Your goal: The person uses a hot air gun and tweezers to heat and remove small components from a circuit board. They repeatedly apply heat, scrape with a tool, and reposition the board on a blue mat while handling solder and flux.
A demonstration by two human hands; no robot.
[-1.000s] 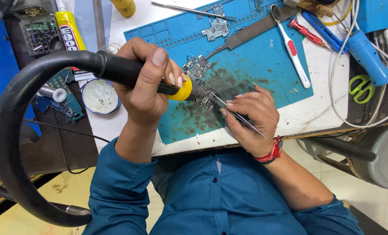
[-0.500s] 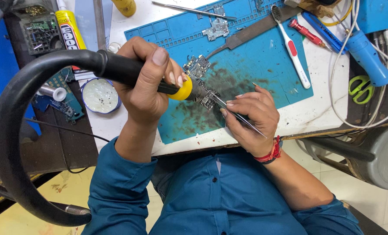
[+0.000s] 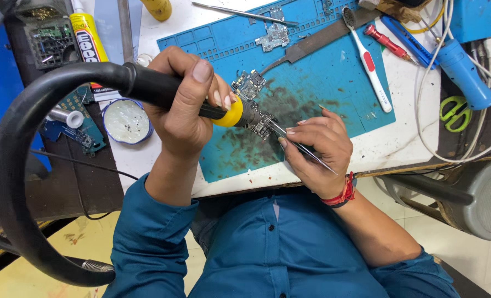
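- The thick black hose (image 3: 14, 165) loops stiffly from nine o'clock into the hot-air handle (image 3: 162, 91); its drag should be countered so the nozzle stays steady.
- The blue silicone mat (image 3: 333, 83) on the white tabletop (image 3: 162, 149) is matte, ribbed at twelve o'clock and scorched dark at centre.
- The left hand (image 3: 184, 110) has its grip clamped round the handle, behind the yellow collar.
- The right hand (image 3: 314, 146) has its grip pinched shut on thin steel tweezers (image 3: 306, 152); light pressure suits best.
- The small circuit board (image 3: 259, 118) lies mid-mat, under the nozzle, glinting with metal shields.
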